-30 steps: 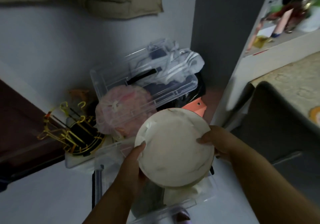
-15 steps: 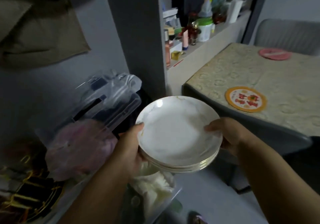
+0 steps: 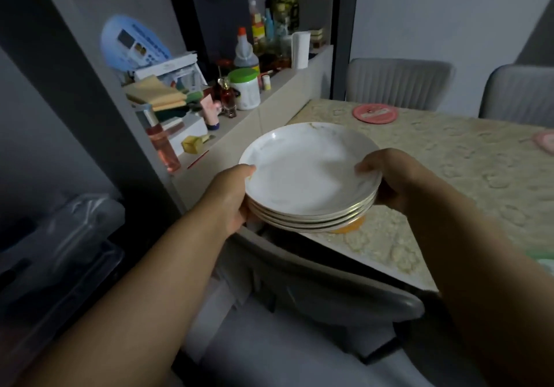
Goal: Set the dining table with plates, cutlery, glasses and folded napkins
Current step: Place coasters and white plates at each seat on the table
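1. You are holding a stack of plates [image 3: 308,173]: round, shallow, glossy white with faint marbling and thin gold edges. Four rims show along the near side.
2. Your left hand [image 3: 230,197] grips the stack's left edge, thumb curled over the top rim and fingers hidden underneath.
3. Your right hand [image 3: 392,176] grips the right edge the same way, thumb lying on the top plate's rim, fingers out of sight below.
4. The stack sits over the near left corner of the tabletop [image 3: 467,158]; you cannot tell whether it touches the surface. An orange round coaster [image 3: 349,227] peeks out beneath it.
5. The tabletop wears a pale, embossed cloth with a raised floral pattern. A flat pink round coaster [image 3: 375,113] lies at the far edge.
6. A padded grey chair [image 3: 329,284] with a curved back stands near you, and two ribbed grey chairs [image 3: 398,82] stand on the far side.
7. On the left, a ledge [image 3: 269,110] holds crowded bottles, jars and boxes.
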`<state>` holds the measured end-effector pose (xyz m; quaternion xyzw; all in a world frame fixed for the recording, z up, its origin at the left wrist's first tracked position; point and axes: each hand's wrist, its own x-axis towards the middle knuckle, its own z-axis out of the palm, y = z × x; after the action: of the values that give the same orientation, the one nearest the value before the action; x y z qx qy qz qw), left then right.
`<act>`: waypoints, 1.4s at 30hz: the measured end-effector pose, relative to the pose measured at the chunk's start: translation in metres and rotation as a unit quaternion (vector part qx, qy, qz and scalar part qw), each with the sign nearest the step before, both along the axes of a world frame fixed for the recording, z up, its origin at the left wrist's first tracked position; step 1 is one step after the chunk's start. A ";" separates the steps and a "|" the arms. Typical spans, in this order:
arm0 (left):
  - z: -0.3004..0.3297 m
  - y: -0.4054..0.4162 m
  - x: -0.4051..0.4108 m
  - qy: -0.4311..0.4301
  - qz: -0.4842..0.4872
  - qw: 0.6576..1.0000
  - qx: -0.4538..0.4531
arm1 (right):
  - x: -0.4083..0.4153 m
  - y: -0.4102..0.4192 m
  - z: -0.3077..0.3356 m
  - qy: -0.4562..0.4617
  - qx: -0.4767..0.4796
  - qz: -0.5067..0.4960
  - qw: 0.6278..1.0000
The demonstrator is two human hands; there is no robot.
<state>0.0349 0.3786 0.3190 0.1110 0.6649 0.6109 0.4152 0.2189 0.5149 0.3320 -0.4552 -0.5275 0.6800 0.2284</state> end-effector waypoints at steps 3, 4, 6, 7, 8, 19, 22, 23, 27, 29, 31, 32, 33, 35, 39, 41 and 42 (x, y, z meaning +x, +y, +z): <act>-0.010 0.056 -0.001 0.040 -0.021 0.999 -0.021 | -0.001 0.052 -0.009 -0.010 0.005 0.002 1.000; -0.015 0.072 -0.002 0.056 -0.029 0.997 -0.032 | -0.002 0.067 -0.014 -0.013 0.007 0.000 1.000; -0.026 0.098 -0.004 0.084 -0.045 0.993 -0.063 | -0.004 0.092 -0.028 -0.028 0.009 -0.005 1.000; -0.033 0.110 -0.007 0.099 -0.054 0.990 -0.082 | -0.005 0.101 -0.035 -0.036 0.006 -0.005 0.999; -0.041 0.120 -0.009 0.116 -0.063 0.986 -0.103 | -0.006 0.110 -0.044 -0.045 0.003 -0.006 0.999; -0.137 0.195 -0.033 0.359 -0.189 0.869 -0.282 | -0.024 0.160 -0.155 -0.165 0.022 -0.041 0.985; -0.157 0.203 -0.036 0.369 -0.197 0.860 -0.292 | -0.030 0.159 -0.174 -0.202 0.068 -0.050 0.976; -0.163 0.205 -0.037 0.368 -0.199 0.859 -0.294 | -0.032 0.158 -0.178 -0.205 0.078 -0.053 0.974; -0.175 0.207 -0.038 0.371 -0.200 0.854 -0.306 | -0.036 0.155 -0.192 -0.242 0.113 -0.053 0.962; -0.178 0.209 -0.038 0.374 -0.202 0.850 -0.311 | -0.037 0.155 -0.198 -0.278 0.130 -0.047 0.951; -0.182 0.211 -0.036 0.378 -0.207 0.847 -0.312 | -0.038 0.155 -0.203 -0.302 0.134 -0.053 0.942; -0.184 0.212 -0.035 0.379 -0.209 0.846 -0.312 | -0.038 0.155 -0.205 -0.312 0.136 -0.055 0.939; -0.186 0.213 -0.034 0.381 -0.210 0.844 -0.313 | -0.039 0.156 -0.207 -0.321 0.138 -0.056 0.935; -0.188 0.214 -0.031 0.391 -0.209 0.838 -0.319 | -0.039 0.156 -0.211 -0.335 0.140 -0.065 0.930; -0.187 0.217 -0.026 0.415 -0.213 0.816 -0.342 | -0.041 0.158 -0.215 -0.360 0.146 -0.089 0.917; -0.185 0.219 -0.025 0.438 -0.211 0.794 -0.365 | -0.041 0.161 -0.213 -0.386 0.151 -0.090 0.906; -0.183 0.221 -0.024 0.446 -0.210 0.784 -0.377 | -0.041 0.163 -0.212 -0.396 0.149 -0.091 0.901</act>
<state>0.0104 0.5991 0.1357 0.3428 0.9133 0.0921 0.1996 0.1776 0.6780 0.1200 -0.6936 -0.6261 0.3332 0.1264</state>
